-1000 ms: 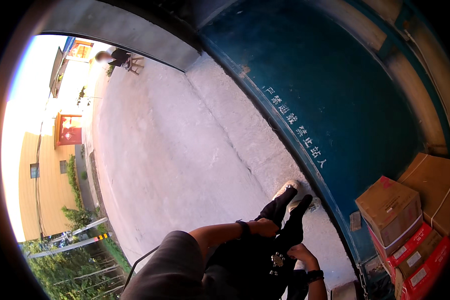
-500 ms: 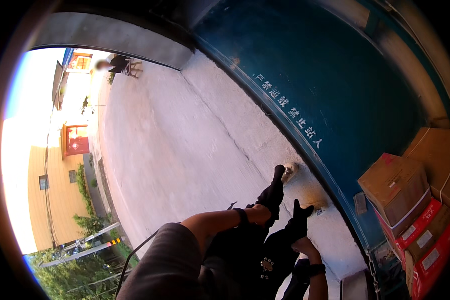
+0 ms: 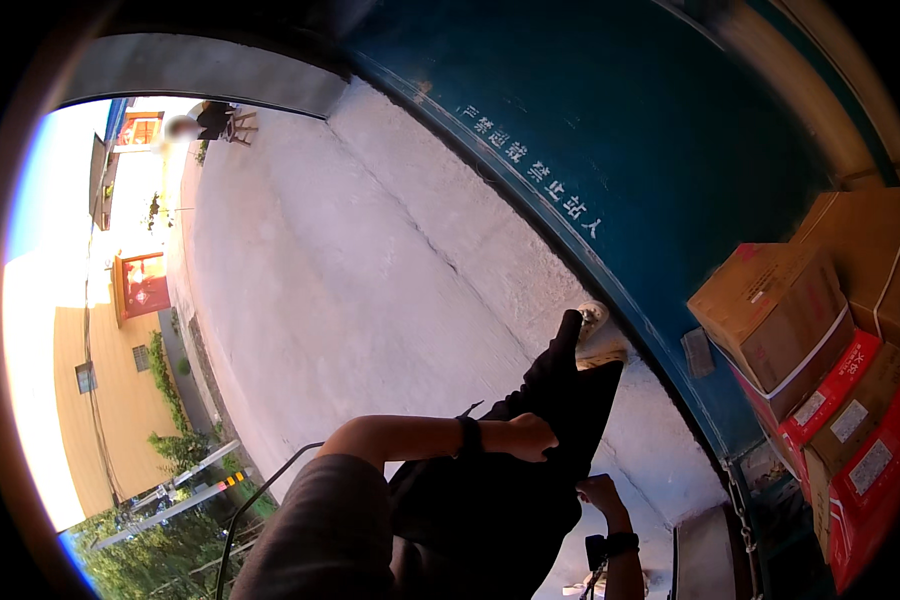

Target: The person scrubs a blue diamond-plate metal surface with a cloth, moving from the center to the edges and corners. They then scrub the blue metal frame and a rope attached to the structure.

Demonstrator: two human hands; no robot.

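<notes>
My left hand [image 3: 532, 437] hangs in front of the dark trousers [image 3: 490, 500] I wear, its fingers curled in and nothing showing from them. A dark band [image 3: 468, 437] circles that wrist. Lower and to the right, my right hand [image 3: 602, 492] is beside the trouser leg, also with curled fingers; nothing sticks out of it. A black watch-like band [image 3: 612, 546] sits on the right wrist. The insides of both hands are hidden. A light shoe [image 3: 592, 320] shows past the trouser hems, close to the edge of a dark green metal platform [image 3: 610, 130].
Brown cardboard boxes [image 3: 770, 310] and red boxes [image 3: 875, 480] are stacked on the platform's right, with a small grey block [image 3: 698, 352] beside them. A chain [image 3: 745, 515] hangs nearby. Pale concrete floor [image 3: 300, 270] stretches left, toward a person on a wooden stool [image 3: 240, 127].
My feet have shifted, bringing the two shoes closer together. The platform and boxes have moved left and up in view. My right hand has come away from the trousers' front.
</notes>
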